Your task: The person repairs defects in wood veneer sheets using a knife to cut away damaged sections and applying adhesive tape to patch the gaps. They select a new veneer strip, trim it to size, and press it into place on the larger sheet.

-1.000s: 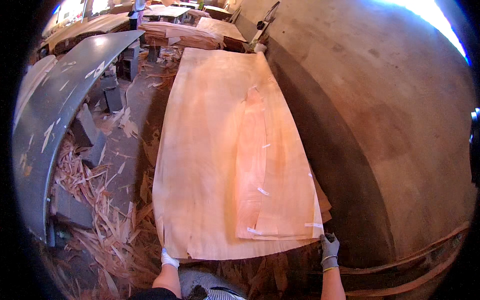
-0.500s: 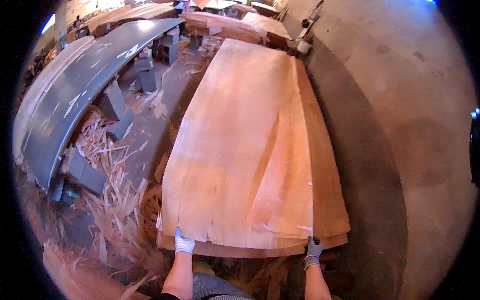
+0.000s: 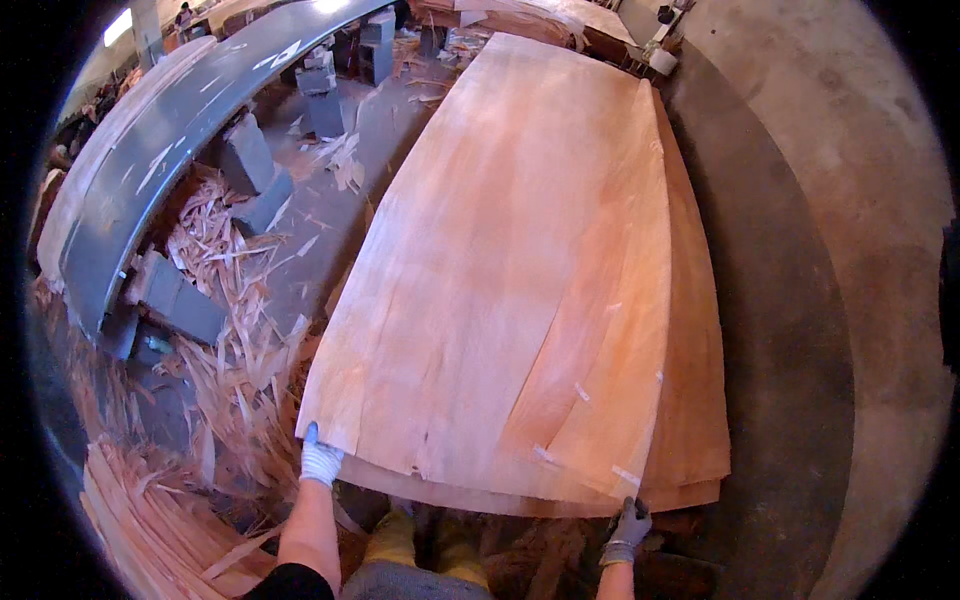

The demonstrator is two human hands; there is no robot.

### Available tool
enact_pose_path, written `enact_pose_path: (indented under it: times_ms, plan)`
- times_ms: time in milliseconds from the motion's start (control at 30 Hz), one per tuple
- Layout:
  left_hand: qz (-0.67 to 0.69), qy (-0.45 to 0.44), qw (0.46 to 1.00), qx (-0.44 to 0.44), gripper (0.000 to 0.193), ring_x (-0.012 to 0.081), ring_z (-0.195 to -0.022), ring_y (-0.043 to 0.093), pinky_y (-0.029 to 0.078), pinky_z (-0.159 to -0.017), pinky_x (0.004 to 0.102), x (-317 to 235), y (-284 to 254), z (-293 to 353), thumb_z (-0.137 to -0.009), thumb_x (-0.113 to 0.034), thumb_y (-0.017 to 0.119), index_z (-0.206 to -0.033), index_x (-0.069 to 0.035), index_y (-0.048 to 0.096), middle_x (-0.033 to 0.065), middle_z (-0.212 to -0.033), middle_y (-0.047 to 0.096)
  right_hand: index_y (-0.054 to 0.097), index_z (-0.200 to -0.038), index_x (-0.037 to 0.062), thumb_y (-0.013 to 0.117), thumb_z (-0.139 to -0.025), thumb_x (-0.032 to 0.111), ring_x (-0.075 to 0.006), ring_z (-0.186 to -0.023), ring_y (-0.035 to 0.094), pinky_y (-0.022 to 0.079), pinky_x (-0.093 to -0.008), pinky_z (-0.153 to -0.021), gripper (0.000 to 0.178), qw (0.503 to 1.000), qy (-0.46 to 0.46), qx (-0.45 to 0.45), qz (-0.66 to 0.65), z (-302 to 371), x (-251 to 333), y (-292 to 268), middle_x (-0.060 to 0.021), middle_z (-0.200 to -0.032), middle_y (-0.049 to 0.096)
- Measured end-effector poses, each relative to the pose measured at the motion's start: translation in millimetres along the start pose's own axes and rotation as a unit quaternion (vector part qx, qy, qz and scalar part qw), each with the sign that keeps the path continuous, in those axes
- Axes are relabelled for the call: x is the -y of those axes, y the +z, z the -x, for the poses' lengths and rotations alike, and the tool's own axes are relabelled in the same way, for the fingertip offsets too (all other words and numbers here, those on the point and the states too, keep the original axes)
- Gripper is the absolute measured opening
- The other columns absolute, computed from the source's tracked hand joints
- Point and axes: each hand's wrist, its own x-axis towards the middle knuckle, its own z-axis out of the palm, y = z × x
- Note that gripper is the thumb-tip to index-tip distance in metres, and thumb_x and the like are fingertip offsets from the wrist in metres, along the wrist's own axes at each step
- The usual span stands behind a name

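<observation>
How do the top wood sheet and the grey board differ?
The top wood sheet is tan; the grey board is bluish and shiny. The left hand and right hand grip the sheet's near corners; neither touches the board, which lies above blocks. Both are long and broad.

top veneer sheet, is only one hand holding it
No, the left hand holds the top veneer sheet by its near left corner, the right hand by its near right one.

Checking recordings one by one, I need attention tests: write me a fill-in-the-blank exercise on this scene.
The left hand grips the sheet at its near ____ corner.
The right hand wears a ____ glove.
The tape strips on the sheet are ____.
Missing words: left; gray; white.
</observation>
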Motion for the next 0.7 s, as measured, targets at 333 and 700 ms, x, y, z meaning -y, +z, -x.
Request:
enact_pose_path:
  times_ms: [333,700]
  plan:
    - [-0.028,0.042,0.999,-0.020,0.048,0.0291,-0.117,0.041,0.033,-0.099,0.0426,-1,-13,-56,-0.084,-0.029,0.053,-0.126,-0.008,0.042,0.0087,-0.129,0.045,0.056,-0.085,0.0044,0.060,-0.081,0.016,-0.0097,-0.037,0.040,0.031,-0.0251,-0.032,0.013,0.998,0.032,0.041,0.031,-45,21,36,-0.0001,-0.054,0.048]
    - [-0.267,0.058,0.955,-0.114,0.064,0.0242,-0.118,0.040,0.031,-0.097,0.0411,13,-15,-34,-0.082,-0.046,0.053,-0.131,-0.010,0.034,0.0044,-0.134,0.038,0.055,-0.087,0.0037,0.058,-0.083,0.015,-0.0111,-0.047,0.044,0.036,-0.0256,-0.040,0.012,0.996,0.032,0.051,0.066,-51,23,35,-0.0018,-0.068,0.053]
